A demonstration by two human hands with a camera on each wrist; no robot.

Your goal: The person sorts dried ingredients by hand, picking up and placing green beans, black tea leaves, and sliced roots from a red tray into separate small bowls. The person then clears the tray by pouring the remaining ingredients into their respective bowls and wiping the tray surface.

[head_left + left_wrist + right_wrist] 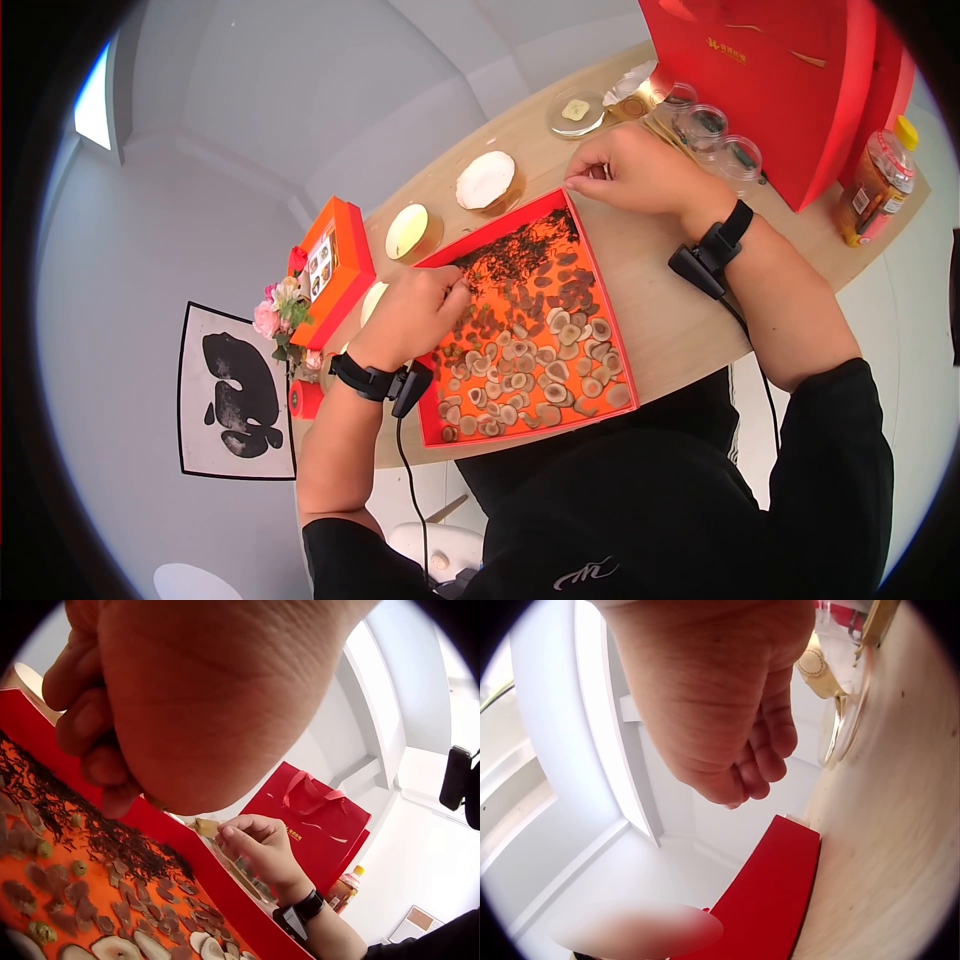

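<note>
A shallow red box (602,290) with an orange base lies on the table, holding dark thin shreds (520,250), small brown flat pieces (575,290) and pale round slices with brown rims (520,365). Several small greenish buds (43,932) lie among the brown pieces. My left hand (415,310) hovers over the box's left side, its fingers curled inward; their tips are partly hidden, and I cannot tell if they hold anything. Just past the upper right corner is my right hand (635,170), with loosely curled fingers and nothing visible in the palm (705,697).
White dishes (487,181) and a pale yellow one (407,231) stand beyond the box. An orange gift box (345,265) and flowers (270,315) are left. Right are clear round containers (740,157), a large red bag (770,90) and a yellow-capped bottle (880,185).
</note>
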